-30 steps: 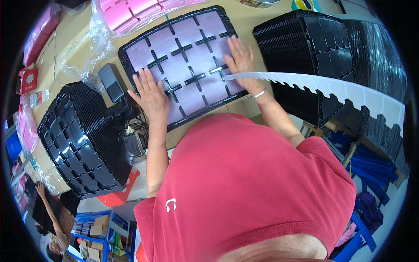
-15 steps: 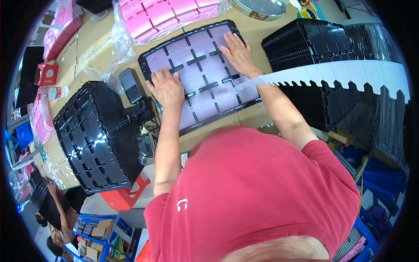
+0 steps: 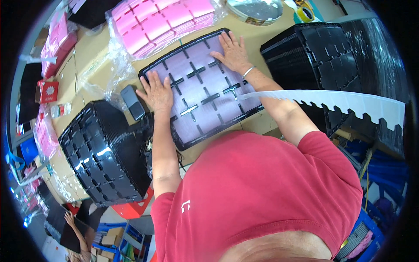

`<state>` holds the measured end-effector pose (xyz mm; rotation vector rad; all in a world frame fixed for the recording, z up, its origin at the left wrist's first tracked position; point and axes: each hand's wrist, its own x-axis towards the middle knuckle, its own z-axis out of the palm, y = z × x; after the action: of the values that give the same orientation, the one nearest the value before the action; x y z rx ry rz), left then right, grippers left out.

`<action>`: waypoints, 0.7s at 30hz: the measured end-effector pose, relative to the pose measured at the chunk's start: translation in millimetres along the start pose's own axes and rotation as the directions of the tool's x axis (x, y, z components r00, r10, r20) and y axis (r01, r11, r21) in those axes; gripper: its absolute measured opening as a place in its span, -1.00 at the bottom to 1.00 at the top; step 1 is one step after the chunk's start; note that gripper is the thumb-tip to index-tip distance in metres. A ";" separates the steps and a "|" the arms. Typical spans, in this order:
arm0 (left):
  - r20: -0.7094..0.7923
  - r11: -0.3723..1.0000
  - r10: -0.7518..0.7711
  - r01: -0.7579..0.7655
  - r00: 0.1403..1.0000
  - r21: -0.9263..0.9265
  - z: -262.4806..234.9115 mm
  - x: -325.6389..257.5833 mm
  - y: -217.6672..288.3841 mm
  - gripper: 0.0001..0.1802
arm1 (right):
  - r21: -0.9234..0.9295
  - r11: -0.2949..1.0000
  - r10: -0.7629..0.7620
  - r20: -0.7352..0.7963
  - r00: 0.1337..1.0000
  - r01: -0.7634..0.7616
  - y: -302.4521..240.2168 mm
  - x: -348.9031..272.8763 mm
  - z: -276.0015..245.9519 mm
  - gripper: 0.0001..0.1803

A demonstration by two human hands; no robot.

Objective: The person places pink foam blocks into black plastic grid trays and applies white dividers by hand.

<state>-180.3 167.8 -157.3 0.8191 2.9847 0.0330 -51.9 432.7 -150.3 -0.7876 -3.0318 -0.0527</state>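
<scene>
A black plastic tray (image 3: 185,54) with cross-shaped dividers lies on the bench in front of me, its wells filled with flat lilac sheets (image 3: 190,89). My left hand (image 3: 158,92) rests on the tray's left side, fingers stretched toward the far left corner. At the far right corner, my right hand (image 3: 233,54) lies flat with its fingers spread, a bracelet on the wrist. Neither hand holds anything. The parts of the rim and sheets under my palms are hidden.
Stacks of black trays stand to the left (image 3: 96,153) and right (image 3: 334,59). Pink foam pieces (image 3: 163,22) in clear plastic lie beyond the tray. A dark handheld device (image 3: 132,102) is near my left hand. A white toothed strip (image 3: 345,100) crosses above my right forearm.
My left hand has slid outward to the tray's left edge, and my right hand has shifted onto the far right corner. The whole view has tilted, so the scene sits slightly lower.
</scene>
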 end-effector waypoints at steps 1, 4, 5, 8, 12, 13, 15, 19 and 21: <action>0.003 0.999 -0.015 0.015 1.000 -0.035 2.7 -1.3 -3.1 -0.31 | 0.208 0.976 0.064 0.031 0.997 -0.069 1.8 3.1 3.6 -0.12; -0.025 0.990 -0.053 0.049 0.998 -0.134 -9.1 -13.4 -8.4 -0.32 | 0.452 0.870 0.178 0.082 0.981 -0.196 13.5 -12.9 -25.5 -0.19; -0.027 0.989 -0.045 0.041 0.999 -0.141 -13.4 -22.0 -7.7 -0.32 | 0.517 0.811 0.233 0.141 0.962 -0.273 21.1 -24.2 -33.6 -0.22; -0.091 0.975 -0.059 0.038 0.994 -0.219 -24.3 -51.2 0.9 -0.29 | 0.559 0.667 0.404 0.284 0.870 -0.492 34.9 -71.7 -21.0 -0.31; -0.018 0.918 -0.074 0.061 0.997 -0.393 -15.9 -86.2 0.0 -0.24 | 0.630 0.699 0.313 0.158 0.936 -0.340 34.7 -137.2 -10.0 -0.29; 0.047 0.900 -0.115 0.124 0.992 -0.417 -13.1 -91.8 -0.9 -0.23 | 0.634 0.694 0.283 0.195 0.939 -0.340 37.6 -144.3 -8.9 -0.29; 0.131 0.871 -0.171 0.212 0.977 -0.443 -2.4 -96.4 -2.9 -0.20 | 0.580 0.705 0.329 0.242 0.913 -0.408 49.3 -153.1 13.1 -0.33; 0.162 0.811 -0.177 0.237 0.971 -0.535 0.0 -90.2 -18.5 -0.20 | 0.741 0.590 0.360 0.111 0.926 -0.319 51.2 -138.5 -5.7 -0.58; 0.191 0.778 -0.176 0.256 0.966 -0.574 2.2 -80.1 -19.6 -0.20 | 0.703 0.668 0.311 0.034 0.950 -0.244 57.5 -139.2 3.9 -0.58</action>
<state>-121.4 110.1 -156.9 0.3746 2.6533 0.8320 97.7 415.3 -154.8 -1.0779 -2.4517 0.9793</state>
